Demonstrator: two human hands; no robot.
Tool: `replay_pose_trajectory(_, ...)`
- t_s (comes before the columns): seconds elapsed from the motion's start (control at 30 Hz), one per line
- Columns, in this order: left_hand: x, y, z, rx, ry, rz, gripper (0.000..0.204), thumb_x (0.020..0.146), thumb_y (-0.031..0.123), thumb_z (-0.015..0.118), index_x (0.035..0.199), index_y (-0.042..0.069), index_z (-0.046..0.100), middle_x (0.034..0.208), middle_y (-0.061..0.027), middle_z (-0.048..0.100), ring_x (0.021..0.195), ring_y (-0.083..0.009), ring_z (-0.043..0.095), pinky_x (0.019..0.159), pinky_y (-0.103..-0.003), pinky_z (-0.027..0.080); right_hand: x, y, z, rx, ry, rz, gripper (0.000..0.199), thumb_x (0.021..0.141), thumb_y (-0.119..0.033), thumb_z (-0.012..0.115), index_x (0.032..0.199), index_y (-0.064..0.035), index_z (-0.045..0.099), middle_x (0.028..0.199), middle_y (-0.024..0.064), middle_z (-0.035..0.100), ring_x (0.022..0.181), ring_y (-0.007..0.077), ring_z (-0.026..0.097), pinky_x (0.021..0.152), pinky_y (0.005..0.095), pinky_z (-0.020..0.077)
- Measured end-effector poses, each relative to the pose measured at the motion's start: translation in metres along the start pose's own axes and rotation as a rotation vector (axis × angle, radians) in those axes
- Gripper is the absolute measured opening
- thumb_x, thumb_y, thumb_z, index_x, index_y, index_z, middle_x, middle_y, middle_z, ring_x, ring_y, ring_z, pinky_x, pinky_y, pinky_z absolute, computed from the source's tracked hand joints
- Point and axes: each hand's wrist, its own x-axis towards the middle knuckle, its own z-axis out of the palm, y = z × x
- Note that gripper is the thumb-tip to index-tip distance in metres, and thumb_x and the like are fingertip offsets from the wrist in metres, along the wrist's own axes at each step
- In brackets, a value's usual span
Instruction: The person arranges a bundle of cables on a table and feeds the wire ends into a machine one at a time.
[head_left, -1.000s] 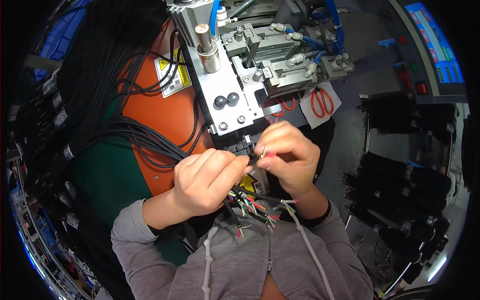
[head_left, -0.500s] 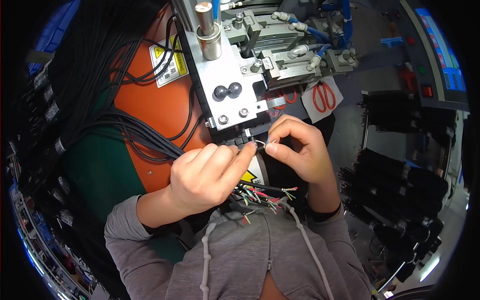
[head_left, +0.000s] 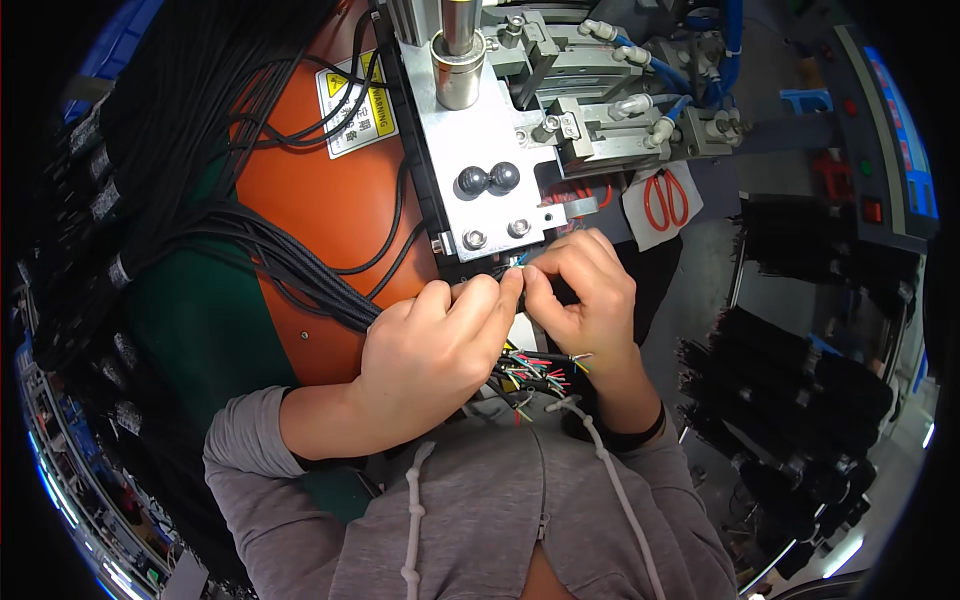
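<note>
Just below the grey metal machine, the left hand and right hand pinch together on what looks like a thin wire, feeding it in, so the next push needs careful aim.

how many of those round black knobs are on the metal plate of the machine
2. Both round black knobs sit side by side on the grey metal plate, above the hands: the left knob and the right knob, touching or nearly so. Others may be hidden behind the machine.

A white-and-yellow rectangular warning label sits on the orange housing; a blue, possibly screen-like panel stands far right.
</note>
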Motion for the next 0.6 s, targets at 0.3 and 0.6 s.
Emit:
replay_pose_trajectory(0.3, 0.002, -0.011, 0.005, -0.151, 0.11, 0.024, 0.041, 0.067, 0.011, 0.061, 0.107, 0.007, 0.069, 0.076, -0.0003, 0.051, 0.059, -0.0125, 0.049, 0.049, -0.026, 0.038, -0.015, 0.015, 0.016, 0.569, 0.031, 0.594, 0.009, 0.077, -0.001, 0.067, 0.074, 0.0002, 0.058, 0.069, 0.0044, 0.055, 0.064, 0.0138, 0.051, 0.057, 0.0288, 0.0411)
replay_pose_trajectory(0.6, 0.004, -0.016, 0.008, -0.191, 0.194, 0.031, 0.028, 0.07, 0.01, 0.065, 0.098, 0.004, 0.068, 0.075, 0.0012, 0.049, 0.066, -0.0088, 0.055, 0.051, -0.024, 0.039, -0.01, 0.002, 0.02, 0.428, 0.186, 0.368, 0.009, 0.08, -0.003, 0.067, 0.079, 0.0006, 0.059, 0.071, 0.0021, 0.056, 0.066, 0.0086, 0.051, 0.061, 0.024, 0.0427)
